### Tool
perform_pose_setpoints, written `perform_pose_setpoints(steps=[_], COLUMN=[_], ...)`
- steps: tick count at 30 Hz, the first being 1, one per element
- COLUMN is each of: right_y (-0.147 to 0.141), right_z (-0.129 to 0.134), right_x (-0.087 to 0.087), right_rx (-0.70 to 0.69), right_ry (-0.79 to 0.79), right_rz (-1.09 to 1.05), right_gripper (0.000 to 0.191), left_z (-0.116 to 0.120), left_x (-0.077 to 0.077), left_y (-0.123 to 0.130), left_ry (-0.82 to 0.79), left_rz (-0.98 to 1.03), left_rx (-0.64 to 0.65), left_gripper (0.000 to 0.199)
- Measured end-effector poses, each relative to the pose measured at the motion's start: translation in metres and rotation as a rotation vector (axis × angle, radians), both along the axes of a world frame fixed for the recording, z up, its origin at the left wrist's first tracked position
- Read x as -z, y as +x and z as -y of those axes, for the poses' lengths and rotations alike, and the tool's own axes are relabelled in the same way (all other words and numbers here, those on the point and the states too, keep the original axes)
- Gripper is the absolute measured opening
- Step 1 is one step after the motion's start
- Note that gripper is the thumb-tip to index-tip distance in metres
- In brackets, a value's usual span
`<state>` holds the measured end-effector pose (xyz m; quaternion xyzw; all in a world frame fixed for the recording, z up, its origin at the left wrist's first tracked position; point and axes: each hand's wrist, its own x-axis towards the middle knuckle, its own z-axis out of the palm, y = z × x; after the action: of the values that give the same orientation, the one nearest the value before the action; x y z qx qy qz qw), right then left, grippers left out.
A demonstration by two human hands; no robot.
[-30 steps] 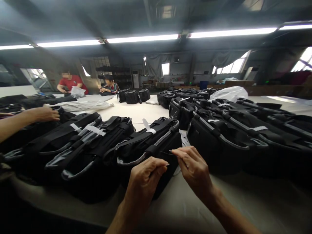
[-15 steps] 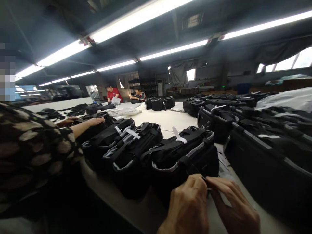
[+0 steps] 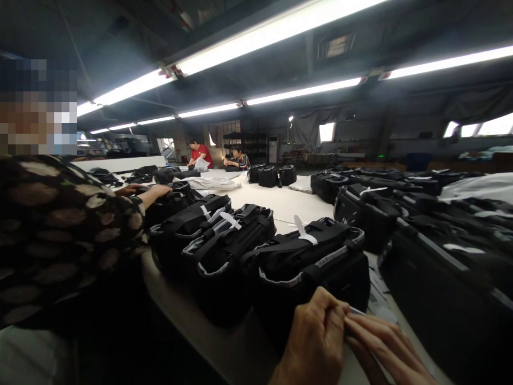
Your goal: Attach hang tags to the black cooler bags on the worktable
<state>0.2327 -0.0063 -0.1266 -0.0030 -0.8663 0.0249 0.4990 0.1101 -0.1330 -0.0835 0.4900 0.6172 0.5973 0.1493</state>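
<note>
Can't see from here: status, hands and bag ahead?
Left hand pinched, right hand against it. Black bag beyond, white tag atop. Left hand partly hides it.

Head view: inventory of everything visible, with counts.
front bags: at least three, black, grey edging, near side
right-hand bags: many, overlapping, black
small bags: three, black, far middle
white tags: several, on bags
table: one, off-white, beneath bags
plastic sheeting: whitish, right
tube lights: several, white, overhead
shelving: dark, back
windows: several, bright, back and right
co-workers: three; floral top left, red and striped tops behind
small pale item: one, at fingertips, mostly hidden
left hand: one, bare, bottom centre
right hand: one, bare, beside it
</note>
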Motion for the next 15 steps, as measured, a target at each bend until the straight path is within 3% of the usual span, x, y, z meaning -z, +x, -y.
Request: perform_pose_setpoints(steps=[5,11,15], right_y=[0.006,0.000,-0.004], right_z=[-0.011,0.002,0.022], right_x=[-0.013,-0.021,-0.032], right_rx=[-0.049,0.094,0.043], right_ry=[-0.190,-0.364,-0.446], right_rz=[0.191,0.051,0.037], right_gripper=[0.022,0.021,0.014], left_z=[0.001,0.000,0.003], left_x=[0.003,-0.002,-0.004], left_y=[0.005,0.008,0.007], left_ry=[0.046,0.046,0.014], left_rz=[-0.010,-0.050,-0.080], left_rx=[-0.007,-0.005,-0.034], left_gripper=[0.022,0.021,0.023])
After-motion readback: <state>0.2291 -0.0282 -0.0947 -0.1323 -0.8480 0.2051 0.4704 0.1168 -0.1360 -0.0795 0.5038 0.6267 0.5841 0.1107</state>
